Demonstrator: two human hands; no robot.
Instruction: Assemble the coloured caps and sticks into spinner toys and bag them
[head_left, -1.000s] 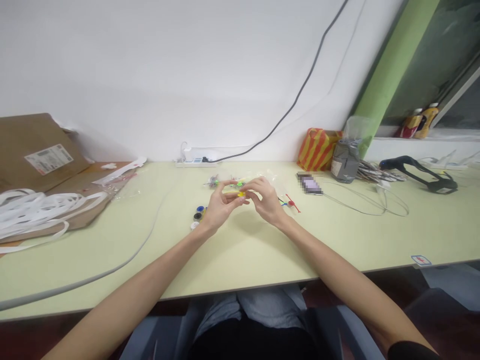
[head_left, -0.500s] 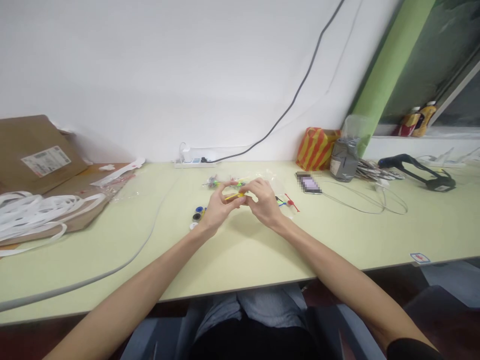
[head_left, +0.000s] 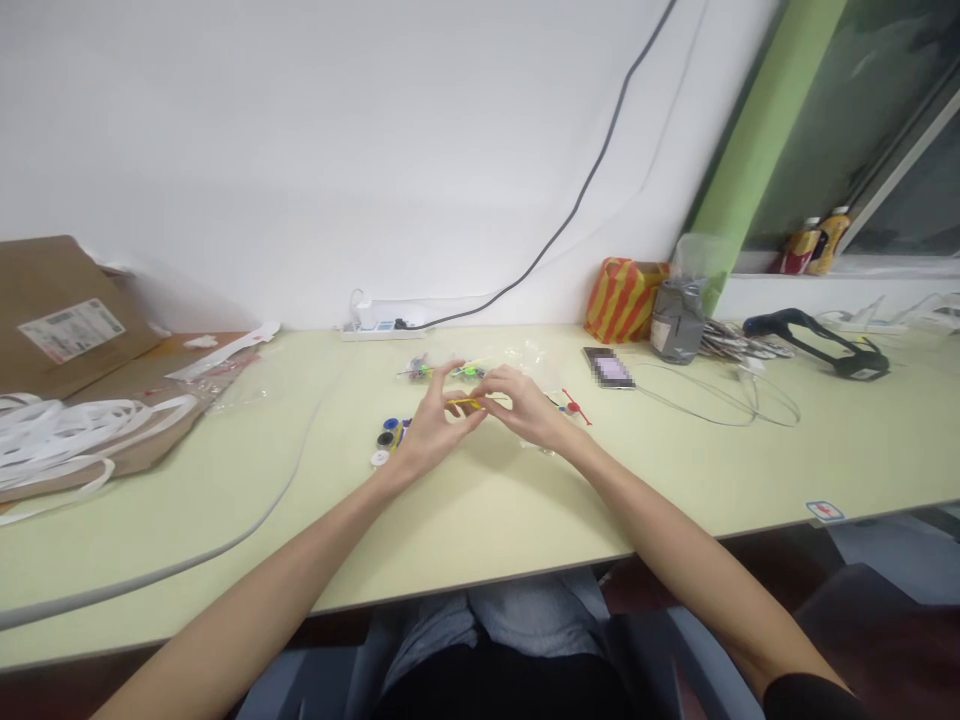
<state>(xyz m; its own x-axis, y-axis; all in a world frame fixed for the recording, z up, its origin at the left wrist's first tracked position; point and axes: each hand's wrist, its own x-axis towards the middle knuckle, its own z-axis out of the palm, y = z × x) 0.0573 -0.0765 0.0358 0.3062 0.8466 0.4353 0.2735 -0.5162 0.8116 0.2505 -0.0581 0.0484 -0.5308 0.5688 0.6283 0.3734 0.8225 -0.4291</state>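
Between my two hands, above the table, is a thin yellow plastic piece (head_left: 463, 402). My left hand (head_left: 439, 425) pinches its left part between thumb and fingers. At its right end, the fingertips of my right hand (head_left: 525, 408) close on the same piece, and a thin pale rod seems to run into that hand. Small round pieces in blue, black and white (head_left: 386, 439) lie left of my left hand. Beyond the hands are small bags with bright green parts (head_left: 469, 370). A red part with a long thin arm (head_left: 576, 407) rests right of my right hand.
A phone (head_left: 609, 368) and a striped bag (head_left: 626, 298) stand toward the back right, by a grey pouch (head_left: 676, 320). A power strip (head_left: 375, 328) sits against the wall. Cardboard (head_left: 75, 310) and white strapping (head_left: 82, 430) cover the left. A grey cable (head_left: 247, 530) crosses the table.
The view has shifted slightly. Both hands stay together on the yellow piece, which now lies flatter and a little lower. The right fingers have shifted on its end.
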